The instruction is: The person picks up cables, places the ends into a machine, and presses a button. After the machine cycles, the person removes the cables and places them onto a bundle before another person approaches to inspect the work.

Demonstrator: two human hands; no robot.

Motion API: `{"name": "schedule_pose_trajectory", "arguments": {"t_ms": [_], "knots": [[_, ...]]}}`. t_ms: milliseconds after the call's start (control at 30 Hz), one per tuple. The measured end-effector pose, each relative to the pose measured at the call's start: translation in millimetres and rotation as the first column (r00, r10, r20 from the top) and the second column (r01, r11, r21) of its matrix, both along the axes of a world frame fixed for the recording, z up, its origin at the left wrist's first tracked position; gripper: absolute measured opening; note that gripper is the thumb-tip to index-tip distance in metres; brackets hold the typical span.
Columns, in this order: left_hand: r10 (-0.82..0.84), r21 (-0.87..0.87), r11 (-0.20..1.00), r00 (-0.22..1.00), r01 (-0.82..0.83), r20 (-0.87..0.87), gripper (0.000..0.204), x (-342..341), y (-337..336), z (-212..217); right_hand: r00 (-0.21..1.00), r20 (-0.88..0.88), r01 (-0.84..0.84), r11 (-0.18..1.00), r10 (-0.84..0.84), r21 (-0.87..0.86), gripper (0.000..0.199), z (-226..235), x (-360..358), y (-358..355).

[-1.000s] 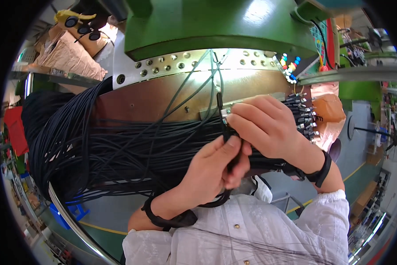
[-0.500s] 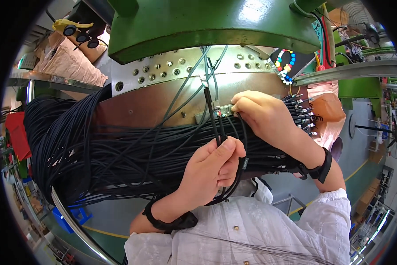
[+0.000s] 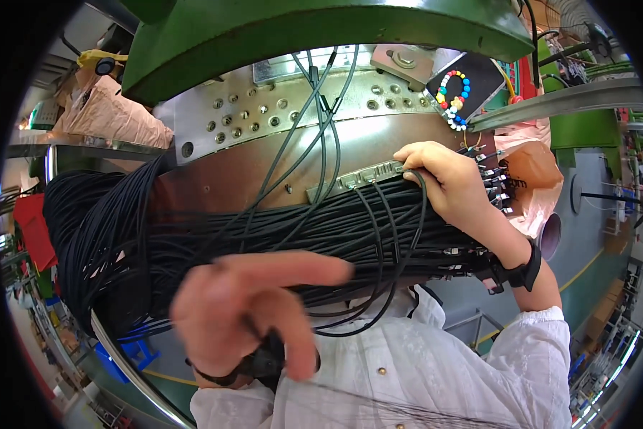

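Head view, only view. Right hand (image 3: 447,182) far right of centre, fingers curled narrow, fingertips pressed on right end of grey connector strip (image 3: 357,179) on the metal plate (image 3: 264,121). Looks to pinch a thin black wire (image 3: 400,250) at the strip; wire loops down from fingertips and back toward near centre. Cannot tell for sure whether pinched or only touched. Black wrist strap (image 3: 518,268) on right wrist, white sleeve (image 3: 529,350) below it.

Left hand (image 3: 250,311) near, left of centre, blurred. Index finger stretched out to the right, other fingers bent down, thumb tucked; half open, loose. Hovers over the black cable bundle (image 3: 193,236); contact with cables not clear, nothing clearly gripped. Dark band at left wrist.

Cable bundle runs left to right across the middle, between both hands, thick mass at far left, thinning toward right hand. Connector strip just above bundle, touching right fingertips, well apart from left hand. Row of small plugs (image 3: 493,179) just right of right hand.

A few thinner dark leads rising from bundle up to the perforated plate. Green machine housing (image 3: 300,28) at far top. Coloured bead string (image 3: 454,93) on dark block, far right. Pinkish plastic bag (image 3: 107,114) far left. Blue crate (image 3: 132,350) near left, under bundle.
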State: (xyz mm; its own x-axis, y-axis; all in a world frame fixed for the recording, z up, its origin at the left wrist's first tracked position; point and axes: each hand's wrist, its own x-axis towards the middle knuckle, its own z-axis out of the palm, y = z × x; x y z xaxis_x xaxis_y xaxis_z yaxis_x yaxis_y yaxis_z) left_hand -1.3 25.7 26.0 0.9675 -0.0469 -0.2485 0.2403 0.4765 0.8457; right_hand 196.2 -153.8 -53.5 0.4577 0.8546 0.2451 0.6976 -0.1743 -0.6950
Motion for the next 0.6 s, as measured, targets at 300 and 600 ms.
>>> {"name": "schedule_pose_trajectory", "arguments": {"t_ms": [300,600], "knots": [[-0.308,-0.311,0.918,0.936,0.246,-0.169,0.053,20.6,-27.9,-32.3,1.0,0.001,0.014,1.0,-0.014,-0.01,0.015,1.6,-3.7,1.7],[-0.32,-0.365,0.9,0.929,0.238,-0.184,0.051,23.5,-33.6,-35.8,0.993,0.105,-0.054,0.998,0.058,-0.036,0.017,1.8,3.2,3.6]]}}
